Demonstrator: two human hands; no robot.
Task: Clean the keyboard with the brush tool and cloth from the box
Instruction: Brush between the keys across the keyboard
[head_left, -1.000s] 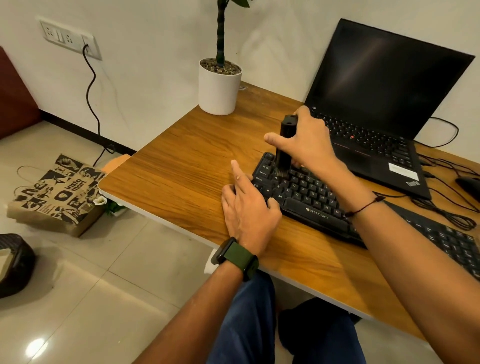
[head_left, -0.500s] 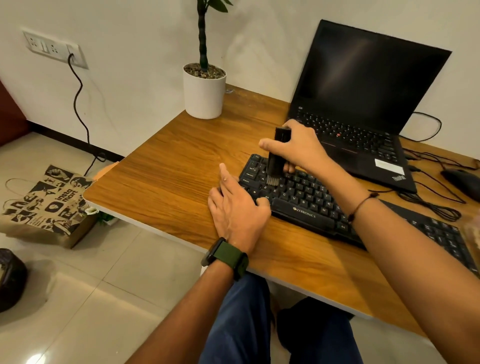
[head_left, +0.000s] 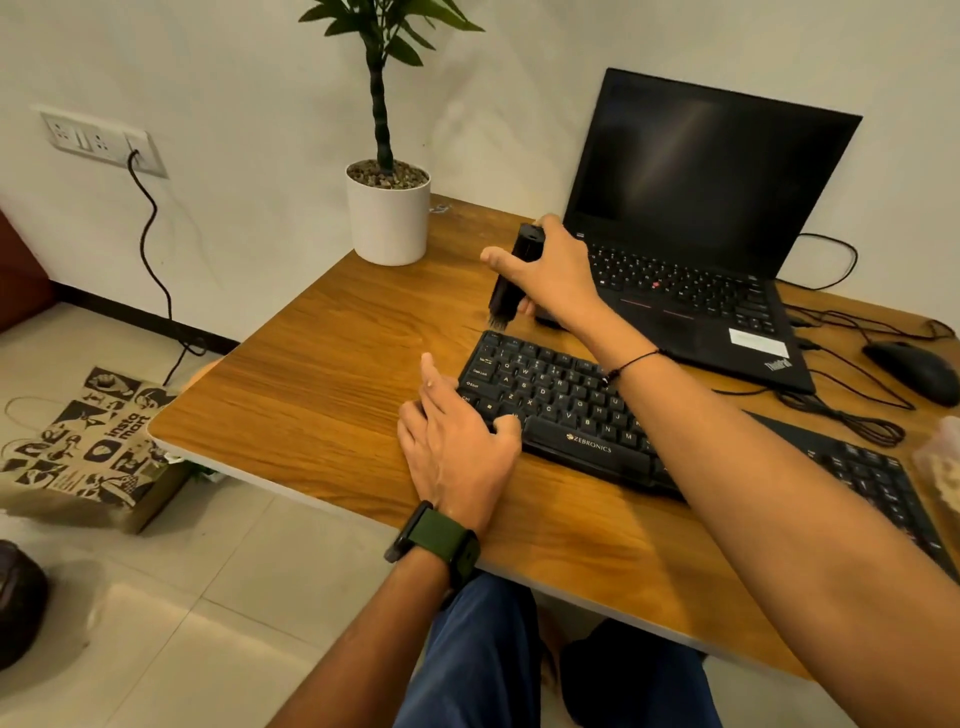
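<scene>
Right hand (head_left: 558, 275) gripping brush (head_left: 511, 278) mid-frame, bristles just above keyboard (head_left: 561, 410); left hand (head_left: 460, 447) flat, fingers relaxed, steadying its left end.

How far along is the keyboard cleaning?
Midway, apparently. The right hand grips the brush tool, its bristles just past the keyboard at the far left corner. The left hand steadies the keyboard's near left end. No cloth is in view, so wiping seems left.
</scene>
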